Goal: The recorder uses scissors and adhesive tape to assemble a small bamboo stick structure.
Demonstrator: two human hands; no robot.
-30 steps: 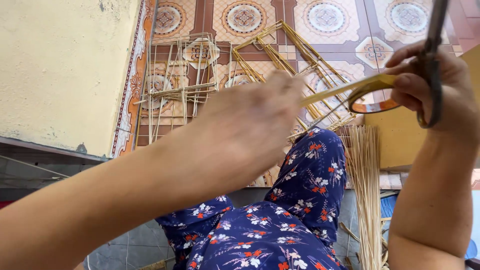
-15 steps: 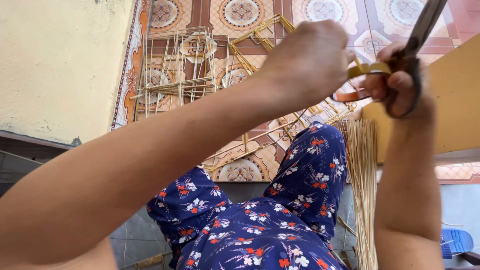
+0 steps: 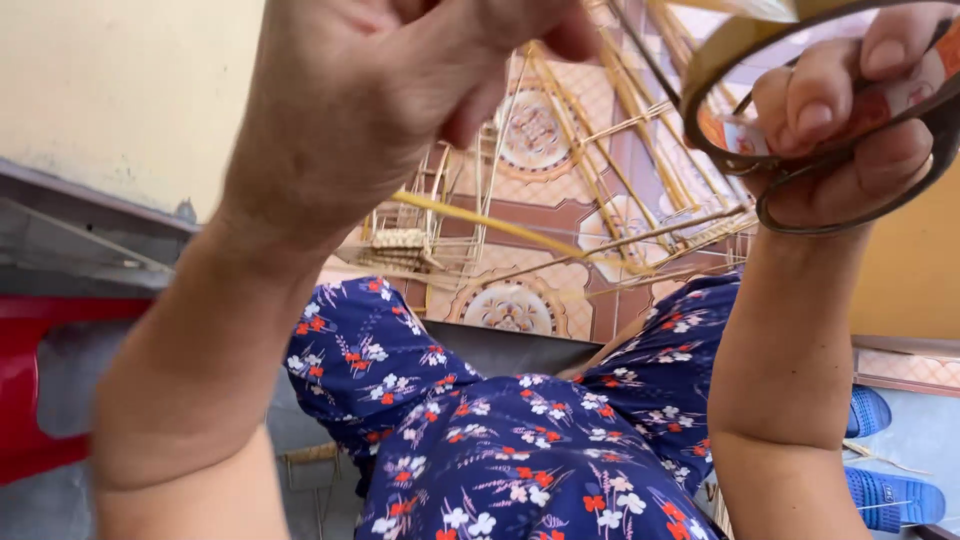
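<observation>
My right hand (image 3: 835, 115) is raised close to the camera at the top right. Its fingers pass through the dark handle loops of a pair of scissors (image 3: 850, 212) and also hold a brownish tape roll (image 3: 722, 62). A pale strip of tape (image 3: 745, 8) leaves the roll along the top edge towards my left hand (image 3: 380, 95). That hand is closed, its fingertips pinched together near the top edge. The spot where the strip meets the fingers is cut off. Below the hands lie my legs in blue flowered trousers (image 3: 500, 430).
Thin bamboo frames (image 3: 620, 200) and a woven bamboo piece (image 3: 400, 240) lie on the patterned tile floor (image 3: 510, 305), one yellow bamboo stick (image 3: 500, 226) across them. A yellow wall (image 3: 120, 90) stands at left, a red stool (image 3: 25, 390) lower left, blue sandals (image 3: 890, 495) lower right.
Both hands have risen towards the camera and look much larger. The tape roll and scissor handles now fill the top right corner. The view has tilted down towards my legs.
</observation>
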